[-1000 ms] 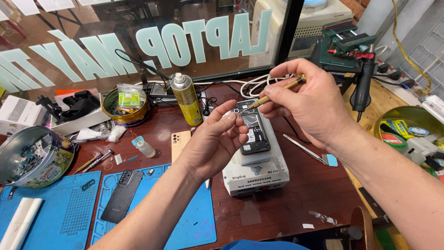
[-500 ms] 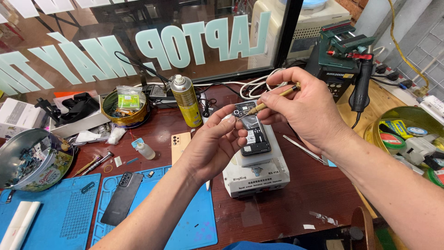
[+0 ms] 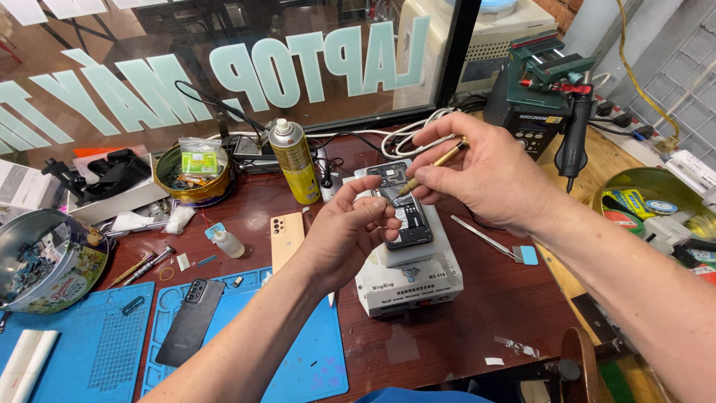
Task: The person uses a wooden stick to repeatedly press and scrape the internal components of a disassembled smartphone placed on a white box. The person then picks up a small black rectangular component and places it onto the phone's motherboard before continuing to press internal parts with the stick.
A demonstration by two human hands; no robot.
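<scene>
An opened smartphone (image 3: 406,216) with its back off lies face down on a white heating-plate box (image 3: 418,276) in the middle of the bench. My right hand (image 3: 485,175) grips a thin gold-handled tool (image 3: 429,166) whose tip touches the phone's upper part. My left hand (image 3: 347,231) rests at the phone's left edge, thumb and fingers pinched together just below the tool tip; I cannot tell if anything small sits between them.
A yellow spray can (image 3: 293,160) stands behind the phone. A tan phone back cover (image 3: 286,239), a black phone (image 3: 190,321) on the blue mat (image 3: 298,366), tweezers (image 3: 485,239), round tins (image 3: 45,261) and a soldering station (image 3: 537,89) surround the work.
Both hands stay over the phone. The gold tool's tip has dipped from above the phone's top edge down onto its upper part, and my left fingers have closed in nearer it.
</scene>
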